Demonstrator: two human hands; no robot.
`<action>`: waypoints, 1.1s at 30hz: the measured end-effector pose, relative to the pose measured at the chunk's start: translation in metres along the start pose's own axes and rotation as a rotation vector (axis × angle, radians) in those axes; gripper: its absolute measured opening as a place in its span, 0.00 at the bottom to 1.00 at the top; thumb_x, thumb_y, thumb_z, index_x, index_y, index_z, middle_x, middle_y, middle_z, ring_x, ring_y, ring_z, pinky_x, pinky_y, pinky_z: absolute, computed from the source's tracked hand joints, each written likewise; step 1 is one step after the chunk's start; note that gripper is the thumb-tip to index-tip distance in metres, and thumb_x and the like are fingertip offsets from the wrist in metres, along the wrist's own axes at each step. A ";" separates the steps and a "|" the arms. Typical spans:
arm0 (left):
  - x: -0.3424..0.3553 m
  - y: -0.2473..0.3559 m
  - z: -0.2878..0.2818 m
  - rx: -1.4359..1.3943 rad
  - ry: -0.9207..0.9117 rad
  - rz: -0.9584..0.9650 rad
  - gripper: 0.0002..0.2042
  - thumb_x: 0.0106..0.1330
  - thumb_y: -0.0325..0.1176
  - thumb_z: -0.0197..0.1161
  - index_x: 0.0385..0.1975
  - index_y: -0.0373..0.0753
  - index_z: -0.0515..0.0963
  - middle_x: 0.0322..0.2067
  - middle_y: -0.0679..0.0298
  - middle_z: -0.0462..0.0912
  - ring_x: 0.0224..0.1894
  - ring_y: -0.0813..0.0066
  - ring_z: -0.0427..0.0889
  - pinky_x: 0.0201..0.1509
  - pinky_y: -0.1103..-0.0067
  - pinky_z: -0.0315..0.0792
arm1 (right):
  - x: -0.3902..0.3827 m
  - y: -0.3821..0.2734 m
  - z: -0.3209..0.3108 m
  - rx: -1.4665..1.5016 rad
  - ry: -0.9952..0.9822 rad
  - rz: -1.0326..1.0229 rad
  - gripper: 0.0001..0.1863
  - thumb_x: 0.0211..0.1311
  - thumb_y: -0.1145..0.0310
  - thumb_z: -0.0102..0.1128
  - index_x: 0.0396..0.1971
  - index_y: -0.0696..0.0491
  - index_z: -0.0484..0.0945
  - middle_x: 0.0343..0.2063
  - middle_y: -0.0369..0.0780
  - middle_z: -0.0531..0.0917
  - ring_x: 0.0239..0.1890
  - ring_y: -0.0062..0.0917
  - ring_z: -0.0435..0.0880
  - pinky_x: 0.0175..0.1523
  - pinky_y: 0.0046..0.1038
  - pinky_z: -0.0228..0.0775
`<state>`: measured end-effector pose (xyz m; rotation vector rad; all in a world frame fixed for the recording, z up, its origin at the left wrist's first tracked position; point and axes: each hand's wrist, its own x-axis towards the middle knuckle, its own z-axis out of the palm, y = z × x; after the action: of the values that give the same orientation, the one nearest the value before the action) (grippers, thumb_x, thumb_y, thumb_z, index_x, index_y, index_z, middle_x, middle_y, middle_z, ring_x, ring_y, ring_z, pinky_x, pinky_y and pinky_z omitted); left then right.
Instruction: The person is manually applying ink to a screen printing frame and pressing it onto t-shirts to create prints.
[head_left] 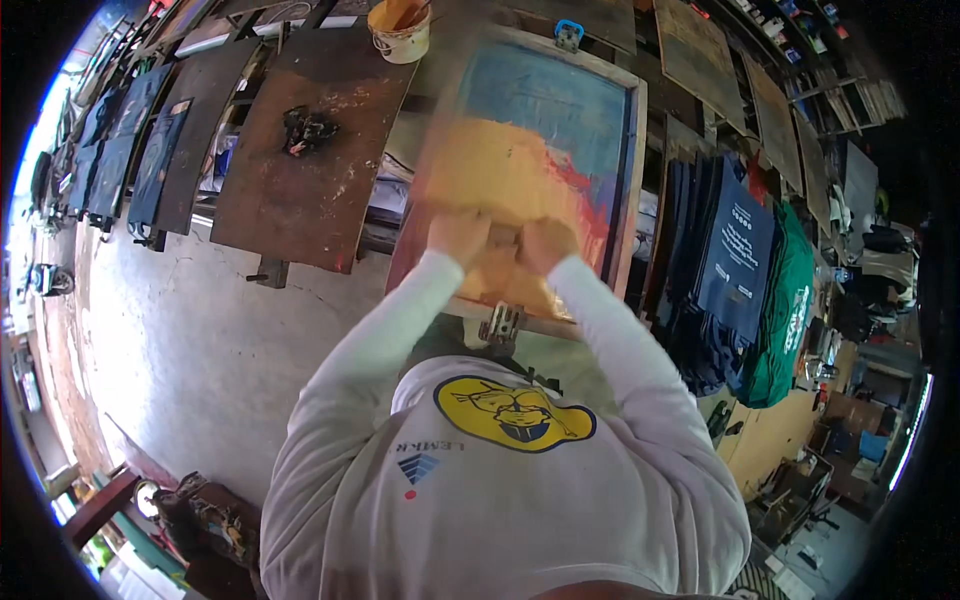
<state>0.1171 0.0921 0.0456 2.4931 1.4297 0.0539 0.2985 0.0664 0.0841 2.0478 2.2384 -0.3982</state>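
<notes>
A screen-printing frame [637,150] lies in front of me, its mesh stained blue at the far end, yellow-orange in the middle and red along one side. Over the near half of the mesh, both fists close on a squeegee [503,238], of which only a brownish strip shows between them. My left hand [460,238] grips its left part and looks slightly blurred. Gripping the right part is my right hand [548,245]. A metal clamp [503,322] sits at the frame's near edge, and another clamp [569,36] with blue on it at the far edge.
Left of the frame is a brown board [300,190] bearing a dark crumpled lump [308,130]. A stained white bucket [400,42] stands beyond. Dark blue garments [735,240] and a green garment [782,315] hang at the right. More boards with dark garments [130,120] line the far left.
</notes>
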 end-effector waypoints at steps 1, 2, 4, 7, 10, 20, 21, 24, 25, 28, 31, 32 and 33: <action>-0.013 0.003 -0.004 0.017 0.013 0.013 0.23 0.52 0.46 0.70 0.45 0.42 0.78 0.44 0.57 0.84 0.47 0.56 0.83 0.52 0.68 0.77 | -0.011 -0.001 0.001 0.008 0.000 0.003 0.11 0.46 0.64 0.63 0.26 0.55 0.85 0.26 0.51 0.85 0.33 0.45 0.87 0.42 0.43 0.80; -0.028 0.007 -0.009 -0.037 0.030 0.040 0.22 0.52 0.46 0.70 0.44 0.42 0.79 0.42 0.57 0.84 0.46 0.56 0.83 0.50 0.67 0.77 | -0.024 -0.003 0.000 0.025 -0.071 -0.012 0.12 0.47 0.62 0.63 0.26 0.56 0.85 0.26 0.51 0.85 0.32 0.46 0.87 0.42 0.43 0.79; -0.035 0.010 -0.028 -0.083 0.047 0.086 0.21 0.52 0.47 0.70 0.43 0.43 0.80 0.40 0.57 0.85 0.44 0.56 0.84 0.49 0.67 0.78 | -0.033 -0.002 -0.008 0.051 -0.129 -0.012 0.14 0.48 0.61 0.62 0.26 0.56 0.85 0.26 0.52 0.85 0.32 0.46 0.87 0.42 0.44 0.79; 0.007 0.004 -0.058 -0.134 -0.071 0.181 0.18 0.52 0.47 0.69 0.39 0.45 0.82 0.35 0.55 0.85 0.41 0.56 0.85 0.45 0.63 0.78 | -0.004 0.015 -0.029 0.029 -0.146 -0.106 0.21 0.51 0.51 0.64 0.27 0.57 0.84 0.30 0.53 0.85 0.35 0.46 0.86 0.43 0.43 0.79; 0.068 0.000 -0.066 -0.106 0.009 0.223 0.17 0.53 0.48 0.69 0.37 0.46 0.83 0.36 0.54 0.85 0.42 0.55 0.85 0.45 0.62 0.77 | 0.028 0.033 -0.038 -0.024 -0.043 -0.011 0.30 0.51 0.40 0.64 0.28 0.58 0.85 0.33 0.53 0.85 0.38 0.46 0.86 0.44 0.43 0.78; 0.003 0.000 -0.035 -0.086 -0.136 0.118 0.21 0.54 0.53 0.69 0.42 0.45 0.84 0.42 0.55 0.86 0.47 0.55 0.84 0.52 0.62 0.76 | -0.030 0.007 0.001 0.136 -0.082 0.026 0.27 0.51 0.44 0.65 0.31 0.57 0.86 0.34 0.52 0.86 0.39 0.47 0.86 0.49 0.43 0.78; -0.011 0.003 -0.032 -0.081 -0.144 0.111 0.21 0.54 0.53 0.69 0.42 0.45 0.84 0.42 0.55 0.86 0.47 0.55 0.84 0.52 0.62 0.76 | -0.042 -0.001 0.003 0.161 -0.061 0.008 0.26 0.51 0.45 0.65 0.31 0.57 0.86 0.34 0.52 0.86 0.39 0.47 0.86 0.49 0.44 0.78; -0.029 0.007 -0.023 -0.086 -0.006 0.076 0.21 0.47 0.52 0.74 0.36 0.45 0.83 0.37 0.57 0.86 0.42 0.56 0.85 0.45 0.63 0.77 | -0.047 0.001 -0.006 0.173 -0.058 -0.053 0.23 0.52 0.48 0.64 0.30 0.57 0.86 0.33 0.53 0.86 0.39 0.47 0.86 0.49 0.44 0.78; -0.022 0.008 -0.019 -0.091 0.052 0.089 0.21 0.48 0.52 0.73 0.36 0.45 0.82 0.37 0.57 0.86 0.42 0.56 0.84 0.45 0.63 0.77 | -0.043 0.007 -0.009 0.146 -0.084 -0.072 0.22 0.52 0.50 0.63 0.30 0.57 0.86 0.33 0.53 0.86 0.39 0.47 0.86 0.48 0.44 0.78; 0.026 0.011 -0.014 -0.374 0.207 -0.012 0.20 0.49 0.51 0.73 0.35 0.44 0.82 0.36 0.57 0.86 0.42 0.56 0.84 0.45 0.63 0.77 | -0.018 0.035 -0.021 0.114 0.022 -0.079 0.19 0.53 0.55 0.62 0.30 0.57 0.85 0.33 0.54 0.85 0.40 0.47 0.86 0.48 0.44 0.79; 0.062 0.025 -0.009 0.111 0.150 0.132 0.19 0.50 0.51 0.72 0.35 0.45 0.82 0.35 0.57 0.86 0.41 0.56 0.84 0.45 0.63 0.77 | -0.009 0.055 -0.020 0.072 0.054 0.022 0.18 0.53 0.56 0.61 0.32 0.57 0.85 0.35 0.54 0.85 0.41 0.47 0.86 0.48 0.43 0.79; 0.065 0.031 -0.007 0.116 0.115 0.139 0.19 0.50 0.51 0.72 0.35 0.45 0.82 0.35 0.57 0.86 0.41 0.56 0.84 0.45 0.63 0.77 | -0.012 0.057 -0.018 0.059 0.048 0.095 0.18 0.53 0.57 0.61 0.33 0.58 0.85 0.36 0.54 0.85 0.42 0.47 0.86 0.47 0.43 0.79; 0.062 0.036 -0.004 0.080 0.088 0.126 0.19 0.50 0.52 0.72 0.35 0.45 0.82 0.35 0.57 0.86 0.41 0.56 0.85 0.45 0.64 0.77 | -0.018 0.055 -0.015 0.087 0.080 0.146 0.19 0.52 0.57 0.62 0.37 0.58 0.84 0.40 0.55 0.85 0.44 0.47 0.86 0.47 0.43 0.80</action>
<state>0.1785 0.1284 0.0526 2.6748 1.3295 0.1350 0.3563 0.0566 0.0955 2.2927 2.1311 -0.4152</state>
